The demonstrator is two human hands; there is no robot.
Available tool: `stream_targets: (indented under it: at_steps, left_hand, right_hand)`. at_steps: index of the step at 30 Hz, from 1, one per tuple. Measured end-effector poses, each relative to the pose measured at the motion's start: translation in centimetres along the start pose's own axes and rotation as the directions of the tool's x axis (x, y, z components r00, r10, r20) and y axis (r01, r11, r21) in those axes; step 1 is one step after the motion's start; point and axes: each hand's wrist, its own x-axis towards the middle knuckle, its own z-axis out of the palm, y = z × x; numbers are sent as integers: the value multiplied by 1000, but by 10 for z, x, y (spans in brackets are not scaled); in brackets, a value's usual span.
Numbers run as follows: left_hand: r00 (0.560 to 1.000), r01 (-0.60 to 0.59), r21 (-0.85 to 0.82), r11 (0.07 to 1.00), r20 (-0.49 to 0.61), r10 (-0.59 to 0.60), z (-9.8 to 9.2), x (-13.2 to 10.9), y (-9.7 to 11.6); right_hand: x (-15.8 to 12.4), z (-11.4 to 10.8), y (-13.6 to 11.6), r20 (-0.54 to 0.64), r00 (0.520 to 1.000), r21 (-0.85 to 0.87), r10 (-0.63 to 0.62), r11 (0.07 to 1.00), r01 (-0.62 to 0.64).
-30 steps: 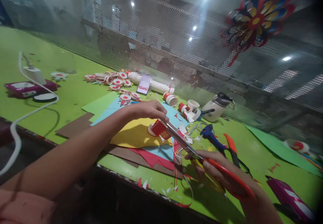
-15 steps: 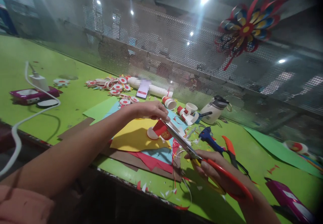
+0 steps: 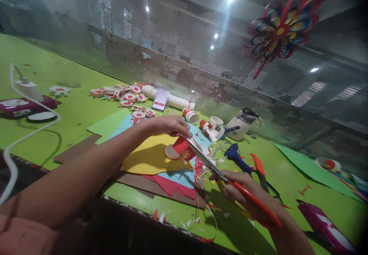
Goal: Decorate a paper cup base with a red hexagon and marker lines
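My left hand (image 3: pixel 172 125) pinches the upper edge of a red and white paper cup (image 3: pixel 181 148), cut partly open, its round white base facing left. In my right hand (image 3: pixel 240 188) is a pair of scissors (image 3: pixel 209 164) with red and yellow handles. The blades lie along the cup's red wall, close to my left fingertips, and look nearly closed. Under the cup is a yellow paper sheet (image 3: pixel 143 158) on a stack of coloured sheets and brown cardboard (image 3: pixel 143 181).
A blue glue gun (image 3: pixel 240 158) and orange-handled scissors (image 3: pixel 258 166) lie right of the stack. Behind are paper cups (image 3: pixel 190 115), a bottle (image 3: pixel 240 124), a phone (image 3: pixel 160 101) and several red-white cup pieces (image 3: pixel 129 97). Paper scraps (image 3: pixel 188 222) litter the front edge.
The whole view has shifted slightly, so the table things sit further left. The scissors' handles have come closer together while both hands keep their hold.
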Motion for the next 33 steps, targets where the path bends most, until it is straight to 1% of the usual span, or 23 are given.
stream_targets:
  at_steps: [4, 9, 14, 17, 18, 19, 20, 21, 23, 24, 25, 26, 27, 29, 31, 33]
  left_hand:
    - [1000, -11, 22, 1000, 0, 11, 3, 1, 4]
    - [1000, 3, 53, 999, 13, -4, 5, -1, 9]
    - [999, 35, 68, 997, -3, -35, 5, 1, 8]
    - [998, 36, 66, 997, -52, -33, 7, 4, 7]
    - [996, 31, 61, 998, -86, -25, 7, 5, 7]
    - [989, 24, 51, 998, -149, -16, 8, 6, 7]
    - [971, 17, 40, 999, -239, -7, 9, 7, 7]
    - [938, 12, 29, 999, -347, -1, 10, 7, 8]
    - [825, 10, 15, 1000, -565, 0, 12, 6, 8]
    - [780, 17, 16, 1000, -626, -3, 14, 5, 9]
    - [750, 29, 16, 999, -661, -11, 16, 3, 8]
    - [738, 45, 16, 999, -674, -22, 18, 2, 8]
    - [745, 68, 6, 998, -666, -46, 21, 1, 8]
    - [780, 99, -30, 995, -619, -96, 29, 0, 7]
    - [817, 100, -90, 991, -561, -134, 37, 0, 7]
    - [839, 79, -163, 983, -522, -154, 44, 1, 7]
  right_hand:
    - [1, 0, -3, -22, 1000, -27, 0, 1000, -1]
    - [1, 1, -2, -9, 1000, 14, -15, 1000, 15]
    - [1, 1, -1, -5, 1000, 34, -9, 999, 9]
    - [0, 1, 4, -26, 1000, 54, 15, 998, -14]
    - [0, 1, 6, -41, 999, 65, 21, 998, -18]
    - [0, 2, 7, -58, 998, 78, 23, 997, -18]
    - [0, 2, 9, -81, 997, 95, 20, 995, -13]
    - [0, 3, 10, -108, 994, 115, 21, 993, -9]
    - [1, 5, 10, -173, 984, 162, 35, 987, -6]
    - [2, 7, 10, -207, 977, 183, 44, 983, -6]
    - [3, 8, 9, -238, 970, 198, 53, 980, -5]
    - [4, 10, 8, -267, 962, 207, 64, 978, -7]
    - [6, 11, 7, -289, 955, 212, 68, 977, -5]
    - [7, 13, 4, -314, 947, 214, 67, 977, 2]
    - [8, 15, 2, -324, 944, 195, 58, 981, 6]
    - [8, 16, -1, -340, 939, 155, 39, 988, 15]
